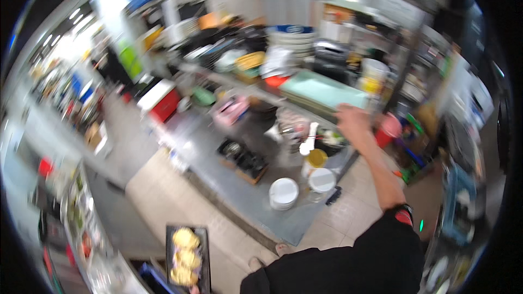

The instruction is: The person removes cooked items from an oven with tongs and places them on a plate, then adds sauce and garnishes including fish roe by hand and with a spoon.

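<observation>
My right hand [354,119] reaches out over the metal work table, at the near right corner of a pale green flat-topped box or stack [325,89]; blur hides whether the fingers touch it. At the bottom left, only a fingertip or so of my left hand [195,290] shows, at the lower end of a dark rectangular tray [206,253]. Several yellow-topped food portions [187,259] lie in a row on this tray. Between the hands, white-lidded tubs [283,191] stand on the table's near corner, beside a yellow-lidded tub [317,158].
A cardboard box with dark items [243,161], a pink container [231,110] and a red box with a white lid [160,100] stand on the table. Stacked bowls [291,43] fill the shelf. A counter with food [88,228] runs along the left. A red bucket [387,130] is right of my forearm.
</observation>
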Available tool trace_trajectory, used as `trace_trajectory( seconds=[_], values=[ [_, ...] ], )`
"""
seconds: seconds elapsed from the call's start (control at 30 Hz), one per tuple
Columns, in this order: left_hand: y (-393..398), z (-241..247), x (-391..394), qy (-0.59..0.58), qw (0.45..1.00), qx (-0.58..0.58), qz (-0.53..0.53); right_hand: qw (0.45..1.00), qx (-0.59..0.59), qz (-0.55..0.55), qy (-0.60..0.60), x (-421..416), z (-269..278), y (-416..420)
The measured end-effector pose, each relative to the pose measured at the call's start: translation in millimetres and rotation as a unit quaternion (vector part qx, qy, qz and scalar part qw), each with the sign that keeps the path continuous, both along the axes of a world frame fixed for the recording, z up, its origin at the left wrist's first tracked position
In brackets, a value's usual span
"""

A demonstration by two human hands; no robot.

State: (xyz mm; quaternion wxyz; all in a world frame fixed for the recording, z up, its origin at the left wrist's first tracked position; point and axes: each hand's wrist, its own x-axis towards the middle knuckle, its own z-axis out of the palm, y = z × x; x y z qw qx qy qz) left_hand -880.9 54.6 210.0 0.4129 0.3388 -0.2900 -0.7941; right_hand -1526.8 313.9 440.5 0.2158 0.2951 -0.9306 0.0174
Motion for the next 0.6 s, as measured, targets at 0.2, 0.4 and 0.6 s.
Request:
trace_trajectory(
  seconds=[0.2, 0.4, 0.6],
  values=[
    [37.2, 76.5, -67.5, 0.051, 0.995, 0.033, 0.082, 0.995, 0.031, -0.069, 0.066, 19.6, 40.6, 12.0],
    [59.2, 53.4, -63.3, 0.057, 0.995, 0.064, 0.046, 0.955, -0.025, 0.003, 0.296, 40.8, 71.3, 32.0],
    [106.9, 58.0, -43.4, 0.086, 0.985, 0.053, 0.139, 0.926, -0.169, 0.199, 0.275, 67.5, 81.3, -40.1]
  ],
)
